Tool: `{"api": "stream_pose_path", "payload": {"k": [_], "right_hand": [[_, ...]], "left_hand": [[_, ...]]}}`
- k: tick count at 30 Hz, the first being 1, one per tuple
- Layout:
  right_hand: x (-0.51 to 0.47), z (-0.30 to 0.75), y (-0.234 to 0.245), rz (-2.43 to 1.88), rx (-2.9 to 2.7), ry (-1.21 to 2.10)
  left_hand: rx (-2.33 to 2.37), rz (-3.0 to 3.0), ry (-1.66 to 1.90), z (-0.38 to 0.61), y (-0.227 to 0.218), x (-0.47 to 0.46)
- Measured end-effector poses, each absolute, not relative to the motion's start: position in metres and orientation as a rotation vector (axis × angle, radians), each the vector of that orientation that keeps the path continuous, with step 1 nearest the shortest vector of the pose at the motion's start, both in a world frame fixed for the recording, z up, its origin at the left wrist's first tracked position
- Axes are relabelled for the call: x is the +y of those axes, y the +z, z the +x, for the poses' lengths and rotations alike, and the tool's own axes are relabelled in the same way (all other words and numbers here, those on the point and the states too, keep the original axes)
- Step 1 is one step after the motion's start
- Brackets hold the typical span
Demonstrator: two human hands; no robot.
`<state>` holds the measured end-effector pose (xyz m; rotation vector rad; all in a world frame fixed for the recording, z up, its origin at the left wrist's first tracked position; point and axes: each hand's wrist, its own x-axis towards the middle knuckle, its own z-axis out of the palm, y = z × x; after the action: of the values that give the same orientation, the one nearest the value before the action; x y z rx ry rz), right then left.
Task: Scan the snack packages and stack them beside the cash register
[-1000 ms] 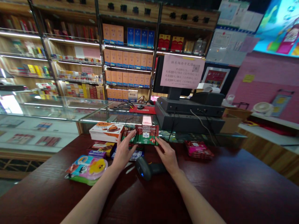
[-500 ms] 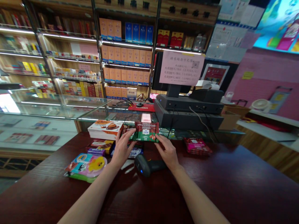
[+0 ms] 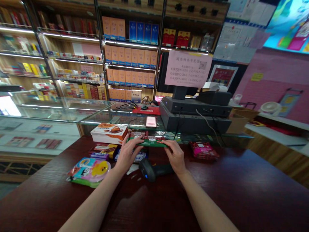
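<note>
Fingers of the left hand and right hand, half curled, hold a flat green-and-brown wrapped packet near the far edge of the glossy dark-red wooden desk; slack pressure could drop it, or a lowered hand nudge the black plastic scanner

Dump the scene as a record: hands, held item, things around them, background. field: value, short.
left_hand: left hand at the left end of the green-and-brown packet
right_hand: right hand gripping its right end
packet_support: contact beneath cannot be told
nearest_camera_side: dark barcode scanner, blue light on
left_of_hands: white-and-orange box, bag with a yellow duck
right_of_hands: red-and-pink packets
surface: dark wooden table
background: monitor with a pink paper sign
</note>
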<state>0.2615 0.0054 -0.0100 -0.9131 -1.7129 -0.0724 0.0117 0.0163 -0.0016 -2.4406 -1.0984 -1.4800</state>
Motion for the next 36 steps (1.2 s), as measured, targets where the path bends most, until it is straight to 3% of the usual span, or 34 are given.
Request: {"api": "stream_pose_path", "payload": {"k": [11,23,36], "right_hand": [[0.004,0.251,-0.001,-0.928,-1.621,0.006],[0.006,0.241,-0.003,-1.073,-1.466,0.359],[0.003,0.237,0.014,-0.993,-1.262,0.474]], "left_hand": [[-1.259,-2.212,-1.678,0.011,-0.003,0.018],[-1.505,-2.192,-1.926,0.018,0.004,0.012],[-1.113,-2.387,-1.208,0.008,0.009,0.015]]}}
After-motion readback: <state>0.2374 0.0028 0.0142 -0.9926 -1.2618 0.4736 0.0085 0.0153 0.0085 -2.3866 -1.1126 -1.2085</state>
